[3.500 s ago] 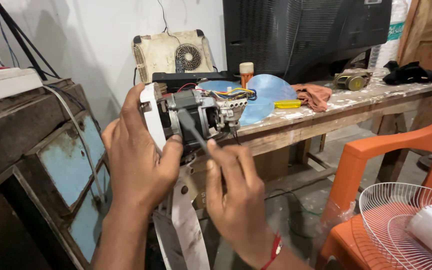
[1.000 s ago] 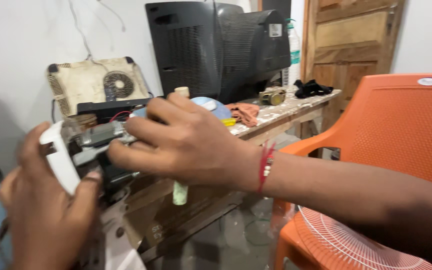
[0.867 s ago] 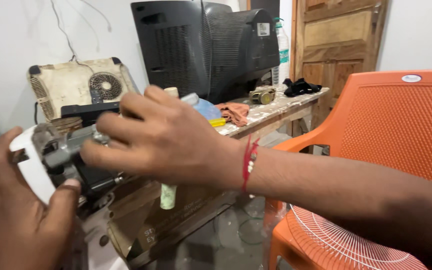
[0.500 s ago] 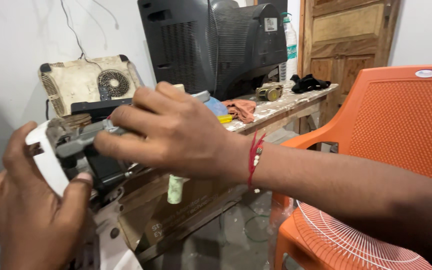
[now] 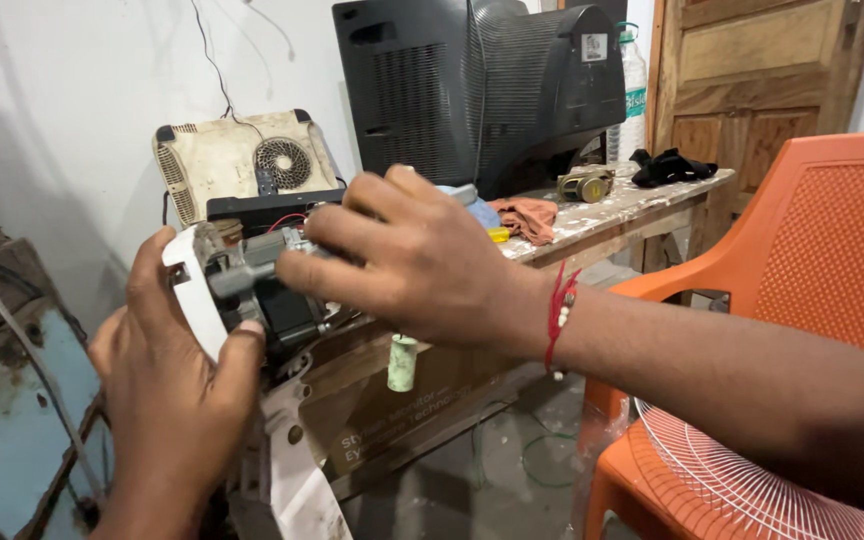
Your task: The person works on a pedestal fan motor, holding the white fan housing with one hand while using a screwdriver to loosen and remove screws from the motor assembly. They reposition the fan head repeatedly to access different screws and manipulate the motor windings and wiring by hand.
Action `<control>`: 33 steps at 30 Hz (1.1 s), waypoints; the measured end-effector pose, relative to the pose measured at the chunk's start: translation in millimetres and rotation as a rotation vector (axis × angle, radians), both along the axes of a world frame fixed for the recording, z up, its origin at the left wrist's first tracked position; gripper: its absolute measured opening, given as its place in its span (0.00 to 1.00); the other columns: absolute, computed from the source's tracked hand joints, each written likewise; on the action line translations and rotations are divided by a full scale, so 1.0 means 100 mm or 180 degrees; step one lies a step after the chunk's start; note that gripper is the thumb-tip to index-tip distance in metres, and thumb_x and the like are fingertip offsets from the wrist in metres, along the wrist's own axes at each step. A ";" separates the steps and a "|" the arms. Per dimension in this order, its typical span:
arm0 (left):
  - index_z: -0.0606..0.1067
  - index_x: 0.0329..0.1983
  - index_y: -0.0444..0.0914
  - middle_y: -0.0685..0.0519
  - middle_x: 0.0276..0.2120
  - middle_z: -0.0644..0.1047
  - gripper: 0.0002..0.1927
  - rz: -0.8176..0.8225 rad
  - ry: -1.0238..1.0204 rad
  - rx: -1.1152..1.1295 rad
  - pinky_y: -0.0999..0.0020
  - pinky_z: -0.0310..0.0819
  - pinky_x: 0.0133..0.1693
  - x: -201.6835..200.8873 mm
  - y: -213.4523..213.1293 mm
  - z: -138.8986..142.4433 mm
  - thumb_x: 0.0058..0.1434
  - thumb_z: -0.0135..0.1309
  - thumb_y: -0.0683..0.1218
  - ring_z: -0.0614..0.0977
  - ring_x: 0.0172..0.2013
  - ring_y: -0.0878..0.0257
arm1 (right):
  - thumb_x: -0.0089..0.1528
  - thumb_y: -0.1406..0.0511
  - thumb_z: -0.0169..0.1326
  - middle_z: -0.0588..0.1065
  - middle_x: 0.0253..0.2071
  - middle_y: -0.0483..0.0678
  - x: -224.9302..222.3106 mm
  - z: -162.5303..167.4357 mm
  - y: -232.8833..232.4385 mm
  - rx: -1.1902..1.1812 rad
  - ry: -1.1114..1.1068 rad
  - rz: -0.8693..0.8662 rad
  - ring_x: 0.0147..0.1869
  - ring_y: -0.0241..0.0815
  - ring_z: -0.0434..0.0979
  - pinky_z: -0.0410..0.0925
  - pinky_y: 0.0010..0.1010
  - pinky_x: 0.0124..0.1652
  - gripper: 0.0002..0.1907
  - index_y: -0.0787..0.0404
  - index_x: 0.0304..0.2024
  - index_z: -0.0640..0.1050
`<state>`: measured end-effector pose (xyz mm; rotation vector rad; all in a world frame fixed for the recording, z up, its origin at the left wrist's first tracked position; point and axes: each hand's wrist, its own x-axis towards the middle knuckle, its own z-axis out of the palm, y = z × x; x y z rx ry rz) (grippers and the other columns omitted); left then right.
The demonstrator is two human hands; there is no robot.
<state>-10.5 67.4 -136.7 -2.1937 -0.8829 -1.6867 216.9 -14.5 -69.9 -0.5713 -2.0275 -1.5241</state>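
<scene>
A white wall (image 5: pixel 72 90) fills the background, and a rough wooden table (image 5: pixel 642 205) with paint marks stands against it. A large black television (image 5: pixel 482 85) is set on the table with its vented back turned outward. At the right an orange plastic chair (image 5: pixel 822 260) is seen, with a white wire fan guard (image 5: pixel 742 480) lying on its seat. A wooden door (image 5: pixel 762 70) is seen behind the chair. At the lower left a worn blue metal cabinet (image 5: pixel 12 400) is partly in view. A cream-coloured flat appliance with a round vent (image 5: pixel 242 160) is leaned against the wall on the table.

In front of the table edge, at left of centre, a small electric motor (image 5: pixel 262 290) with a white end plate is held up between both hands. The left hand (image 5: pixel 177 400) is wrapped around the white plate from below, with the thumb pressed on its front and the fingers curled behind it. The right hand (image 5: pixel 422 265) is laid over the top of the motor, its fingers bent and closed on the metal body; a red thread bracelet (image 5: pixel 560 310) is worn at its wrist.

Smaller things are spread on the table: an orange cloth (image 5: pixel 532 215), a black cloth (image 5: pixel 667 165), a small brass-coloured part (image 5: pixel 584 185). A pale green cylinder (image 5: pixel 402 362) is seen below the right hand; what holds it cannot be told.
</scene>
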 end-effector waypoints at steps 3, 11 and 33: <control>0.53 0.75 0.37 0.37 0.52 0.77 0.46 -0.0009 -0.0011 0.0048 0.48 0.50 0.65 0.01 -0.01 0.01 0.53 0.56 0.47 0.74 0.56 0.41 | 0.70 0.65 0.54 0.75 0.47 0.45 -0.05 -0.06 -0.03 -0.0155 0.0011 0.0105 0.48 0.43 0.73 0.66 0.37 0.47 0.10 0.53 0.54 0.76; 0.54 0.75 0.37 0.37 0.52 0.76 0.46 -0.0004 -0.0032 0.0008 0.48 0.51 0.64 0.03 -0.03 0.02 0.52 0.56 0.47 0.76 0.54 0.43 | 0.69 0.64 0.55 0.74 0.46 0.44 -0.07 -0.01 -0.06 -0.0113 0.0222 0.0026 0.48 0.43 0.73 0.66 0.37 0.45 0.10 0.53 0.54 0.76; 0.50 0.76 0.31 0.37 0.49 0.79 0.49 0.0227 0.0228 0.0049 0.49 0.50 0.66 -0.02 0.25 -0.02 0.51 0.55 0.47 0.77 0.57 0.43 | 0.72 0.65 0.54 0.74 0.44 0.46 -0.02 -0.09 -0.06 -0.0181 0.0072 0.0236 0.46 0.42 0.74 0.68 0.34 0.42 0.11 0.53 0.57 0.75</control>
